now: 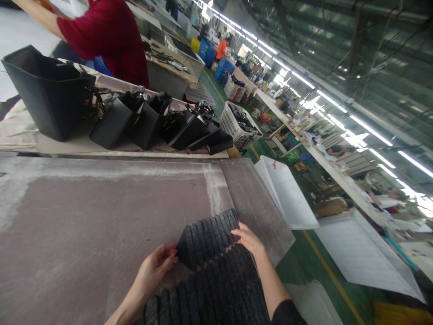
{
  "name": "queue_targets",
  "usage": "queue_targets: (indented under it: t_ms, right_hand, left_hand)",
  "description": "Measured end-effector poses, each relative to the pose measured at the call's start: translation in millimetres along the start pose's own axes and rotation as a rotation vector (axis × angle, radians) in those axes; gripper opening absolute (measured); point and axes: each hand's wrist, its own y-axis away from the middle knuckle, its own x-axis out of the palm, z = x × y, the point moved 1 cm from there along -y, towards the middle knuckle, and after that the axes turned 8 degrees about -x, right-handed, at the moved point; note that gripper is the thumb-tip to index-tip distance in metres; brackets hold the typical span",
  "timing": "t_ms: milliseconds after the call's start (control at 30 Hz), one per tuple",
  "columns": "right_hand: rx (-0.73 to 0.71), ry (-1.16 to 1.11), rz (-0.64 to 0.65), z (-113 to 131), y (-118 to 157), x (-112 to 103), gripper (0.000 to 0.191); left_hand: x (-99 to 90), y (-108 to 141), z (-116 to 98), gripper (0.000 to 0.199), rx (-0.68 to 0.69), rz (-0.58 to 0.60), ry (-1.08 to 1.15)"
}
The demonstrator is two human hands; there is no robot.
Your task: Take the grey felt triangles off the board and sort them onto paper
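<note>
A row of dark grey, rough-edged flat pieces (213, 237) stands packed upright on the table, with a smooth black face at its left end. My left hand (158, 262) is closed, thumb and fingertips pinching the edge of that black end piece (184, 248). At the opposite end, my right hand (248, 238) curls its thumb and fingers around the row's right side. Closer to me lies a second packed row of similar dark pieces (203, 295), partly cut off by the frame's bottom.
Several black open-topped bags (115, 119) stand on the bench behind the brown tabletop (111, 216). A person in a red shirt (115, 40) works beyond them. White bins (287, 194) sit past the table's right edge, and a crate (238, 122) stands on the floor.
</note>
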Motion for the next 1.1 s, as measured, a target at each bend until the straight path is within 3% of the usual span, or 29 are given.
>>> queue_targets:
  t_ms: [300,467,733,900,1100]
  right_hand:
    - [-0.047,-0.149,-0.050,-13.1,15.6,6.3,0.055]
    - [-0.017,-0.192,-0.059,-22.5,19.3,23.2,0.052]
    - [-0.098,-0.280,-0.120,-29.9,20.9,51.0,0.041]
    - [-0.074,-0.296,-0.079,-27.5,24.6,61.4,0.044]
    - [-0.081,-0.338,-0.055,-31.3,33.8,72.4,0.046]
  left_hand:
    - [-2.8,-0.4,4.7,0.077,-0.017,0.008,0.026]
    - [-4.1,-3.4,9.4,0.076,-0.011,0.026,0.049]
    - [-3.8,1.4,2.3,0.077,0.003,0.025,0.052]
    - [-4.9,8.4,-0.4,0.077,0.031,0.014,0.072]
    - [0.7,12.3,6.4,0.060,0.131,0.037,-0.060]
